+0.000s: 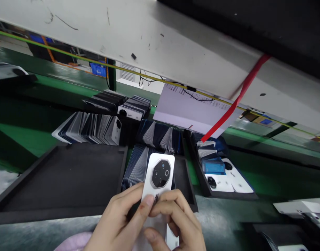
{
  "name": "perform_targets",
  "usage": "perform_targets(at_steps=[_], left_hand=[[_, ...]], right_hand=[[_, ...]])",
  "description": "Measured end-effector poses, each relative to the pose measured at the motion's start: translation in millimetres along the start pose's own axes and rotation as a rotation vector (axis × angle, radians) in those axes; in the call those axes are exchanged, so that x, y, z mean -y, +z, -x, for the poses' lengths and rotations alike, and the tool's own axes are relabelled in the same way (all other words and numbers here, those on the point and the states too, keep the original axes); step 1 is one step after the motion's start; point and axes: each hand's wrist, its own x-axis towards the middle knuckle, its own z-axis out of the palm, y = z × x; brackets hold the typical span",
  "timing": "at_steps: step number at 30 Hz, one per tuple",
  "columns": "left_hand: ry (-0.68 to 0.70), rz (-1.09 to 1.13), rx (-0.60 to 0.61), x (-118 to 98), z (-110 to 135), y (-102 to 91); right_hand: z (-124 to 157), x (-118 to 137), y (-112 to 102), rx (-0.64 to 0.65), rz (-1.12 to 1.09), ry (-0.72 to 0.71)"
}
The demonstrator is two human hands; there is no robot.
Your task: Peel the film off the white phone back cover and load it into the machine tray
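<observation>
Between my two hands is a white phone back panel, tilted up, with a dark octagonal camera area near its top. My left hand pinches its left edge, the thumb lying across the front. My right hand is curled at its right side, fingers bent against the front and thumb lower down. Beneath the right fingers another white piece shows in part; I cannot tell whether it is separate. Right behind the panel, a fanned row of dark blue and grey panels stands in a black tray.
A large black tray lies at left, with a row of white and dark panels behind it. Further back are more panel stacks. At right, a tray holds white panels and a blue block. A red strap hangs from the shelf overhead.
</observation>
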Motion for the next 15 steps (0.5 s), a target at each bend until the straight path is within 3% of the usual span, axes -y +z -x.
perform_targets(at_steps=[7, 10, 12, 15], left_hand=[[-0.124, -0.013, 0.097, 3.5, 3.7, -3.5], [-0.144, -0.015, 0.119, 3.4, -0.2, -3.3], [-0.163, 0.009, 0.115, 3.3, -3.3, -3.1], [-0.214, 0.023, 0.112, 3.6, -6.5, -3.1]], right_hand=[[-4.5, -0.4, -6.6, 0.055, -0.164, 0.020], [-4.7, 1.3, -12.4, 0.092, -0.281, 0.107], [-5.6, 3.7, -17.2, 0.049, -0.339, 0.209], [-9.9, 8.3, -23.7, -0.115, -0.378, 0.336]])
